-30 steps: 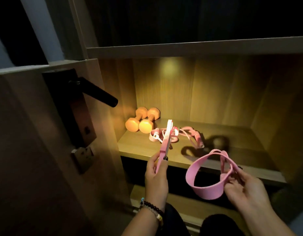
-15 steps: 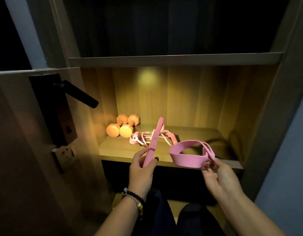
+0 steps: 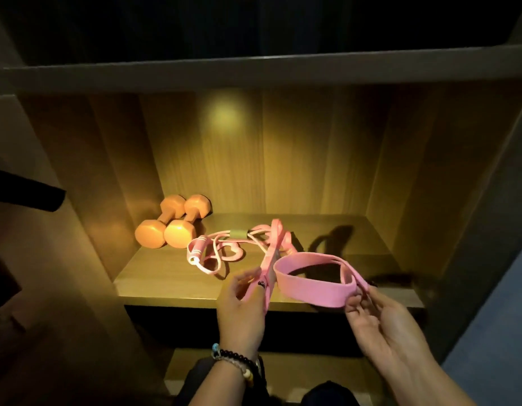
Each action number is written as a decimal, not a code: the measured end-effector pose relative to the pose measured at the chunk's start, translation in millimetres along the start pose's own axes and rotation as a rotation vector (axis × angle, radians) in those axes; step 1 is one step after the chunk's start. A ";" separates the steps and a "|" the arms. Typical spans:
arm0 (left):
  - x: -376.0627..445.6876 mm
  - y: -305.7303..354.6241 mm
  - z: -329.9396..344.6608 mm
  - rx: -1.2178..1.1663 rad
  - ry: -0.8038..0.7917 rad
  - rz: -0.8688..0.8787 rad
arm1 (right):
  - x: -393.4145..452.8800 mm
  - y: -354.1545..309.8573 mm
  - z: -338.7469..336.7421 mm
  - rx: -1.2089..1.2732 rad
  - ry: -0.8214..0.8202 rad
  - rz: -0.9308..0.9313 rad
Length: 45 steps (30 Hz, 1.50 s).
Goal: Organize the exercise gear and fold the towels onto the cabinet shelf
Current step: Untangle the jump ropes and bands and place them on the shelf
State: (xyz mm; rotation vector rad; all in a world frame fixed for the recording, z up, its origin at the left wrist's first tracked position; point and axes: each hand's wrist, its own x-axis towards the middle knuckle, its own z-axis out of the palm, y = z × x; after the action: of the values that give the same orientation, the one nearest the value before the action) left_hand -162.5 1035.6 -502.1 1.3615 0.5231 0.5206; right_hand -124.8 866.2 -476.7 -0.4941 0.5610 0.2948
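Note:
My left hand (image 3: 242, 306) pinches a flat pink resistance band (image 3: 272, 253) that stands nearly upright over the front of the lit cabinet shelf (image 3: 171, 288). My right hand (image 3: 379, 315) pinches the end of a second pink band (image 3: 315, 297), which hangs open as a wide loop just above the shelf's front edge. At the shelf's back left lie two orange dumbbells (image 3: 171, 227) side by side. Beside them sprawls a pink skipping rope (image 3: 215, 250) with its handles. No towels are visible.
A wooden board (image 3: 253, 68) spans above the shelf, and wooden side walls close it in left and right. A black door handle (image 3: 28, 191) juts in at the left. A lower ledge (image 3: 283, 370) shows beneath the shelf, with my dark-clothed knees in front.
The view has closed in on the shelf. Both hands with their bands have moved forward over the shelf's front edge, and the looped band now hangs lower and flatter.

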 end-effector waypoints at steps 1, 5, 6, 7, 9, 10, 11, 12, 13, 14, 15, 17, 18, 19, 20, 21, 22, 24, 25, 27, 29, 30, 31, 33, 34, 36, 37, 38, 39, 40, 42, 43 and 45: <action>6.9 -4.3 6.8 0.014 -0.016 0.029 | 10.3 0.1 0.1 0.011 0.028 -0.001; 32.9 -8.1 26.3 -0.053 -0.020 0.137 | 45.2 -3.9 7.5 0.056 0.082 -0.008; 41.4 -5.0 29.5 -0.164 -0.003 0.120 | 53.1 -5.8 11.6 0.059 0.085 -0.030; 51.6 -2.7 33.3 -0.293 0.011 0.081 | 61.1 -9.0 16.2 0.067 0.086 -0.054; 74.6 -2.4 44.0 -0.498 0.031 0.004 | 77.2 -13.1 27.2 0.071 0.065 -0.120; 85.9 -4.3 51.7 -0.548 0.049 -0.020 | 87.3 -18.0 31.7 0.073 0.061 -0.166; 98.2 -9.9 60.6 -0.561 0.078 -0.042 | 97.6 -21.3 36.3 0.083 0.040 -0.218; 108.4 -16.0 70.2 -0.550 0.109 -0.065 | 111.2 -25.0 38.6 0.063 0.023 -0.280; 118.5 -25.4 79.1 -0.514 0.135 -0.098 | 122.5 -29.8 42.7 0.039 0.009 -0.317; 126.8 -35.4 87.1 -0.462 0.139 -0.141 | 133.0 -31.3 45.3 -0.004 0.004 -0.331; 134.1 -44.9 93.5 -0.391 0.119 -0.193 | 142.7 -31.2 45.2 0.004 0.026 -0.339; 140.6 -54.8 100.1 -0.223 0.003 -0.287 | 161.4 -27.0 38.7 0.064 0.085 -0.343; 141.4 -56.3 101.0 -0.132 -0.077 -0.313 | 169.6 -21.6 33.5 0.026 0.104 -0.353; 142.0 -56.3 101.6 -0.042 -0.155 -0.322 | 174.1 -13.8 29.3 -0.050 0.108 -0.370; 142.2 -54.7 101.4 0.050 -0.213 -0.303 | 181.2 -6.4 19.5 -0.172 0.115 -0.425; 144.8 -54.1 100.7 0.157 -0.240 -0.255 | 185.0 1.3 13.2 -0.321 0.128 -0.495; 148.0 -52.4 99.9 0.279 -0.244 -0.191 | 185.7 6.6 8.6 -0.497 0.155 -0.576; 157.3 -50.7 97.4 0.480 -0.218 -0.073 | 185.1 11.7 4.8 -0.799 0.156 -0.692; 161.4 -48.8 95.5 0.531 -0.197 -0.032 | 183.8 13.0 4.2 -0.900 0.137 -0.730; 169.0 -48.1 93.0 0.542 -0.177 0.032 | 182.6 16.7 1.3 -1.039 0.124 -0.790; 167.7 -49.9 94.2 0.532 -0.260 0.097 | 180.3 21.3 1.0 -1.176 0.127 -0.763; 163.6 -51.4 96.9 0.555 -0.335 0.136 | 179.7 23.2 0.6 -1.247 0.135 -0.740; 160.8 -56.5 100.9 0.610 -0.400 0.194 | 179.5 24.2 -0.8 -1.296 0.133 -0.722; 158.8 -68.0 111.5 0.837 -0.469 0.348 | 174.7 23.5 -1.7 -1.357 0.097 -0.727; 159.1 -70.4 116.9 0.950 -0.472 0.409 | 172.1 22.5 0.0 -1.368 0.085 -0.739; 159.8 -70.5 126.4 1.069 -0.477 0.424 | 169.0 19.2 0.6 -1.373 0.089 -0.744; 161.6 -69.8 129.1 1.098 -0.489 0.420 | 169.3 18.5 1.0 -1.371 0.094 -0.756; 164.0 -70.3 130.6 1.119 -0.500 0.414 | 170.0 19.1 0.2 -1.371 0.101 -0.773; 167.4 -71.4 130.9 1.128 -0.501 0.414 | 171.8 20.1 -0.1 -1.350 0.110 -0.797; 171.3 -72.2 130.4 1.121 -0.499 0.426 | 174.8 21.3 -0.6 -1.301 0.123 -0.830; 176.1 -71.8 126.9 1.058 -0.477 0.488 | 178.8 23.0 -1.6 -1.154 0.151 -0.897; 176.1 -70.4 124.4 1.002 -0.462 0.513 | 178.4 23.2 -2.1 -1.088 0.170 -0.922; 172.5 -63.5 118.4 0.897 -0.456 0.551 | 175.1 22.6 -1.2 -1.031 0.225 -0.953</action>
State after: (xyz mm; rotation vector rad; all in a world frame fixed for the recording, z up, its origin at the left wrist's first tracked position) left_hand 48.8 1044.3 -557.7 2.4380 -0.0423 0.3951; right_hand 7.5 907.8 -585.9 -1.7302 0.2960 -0.4361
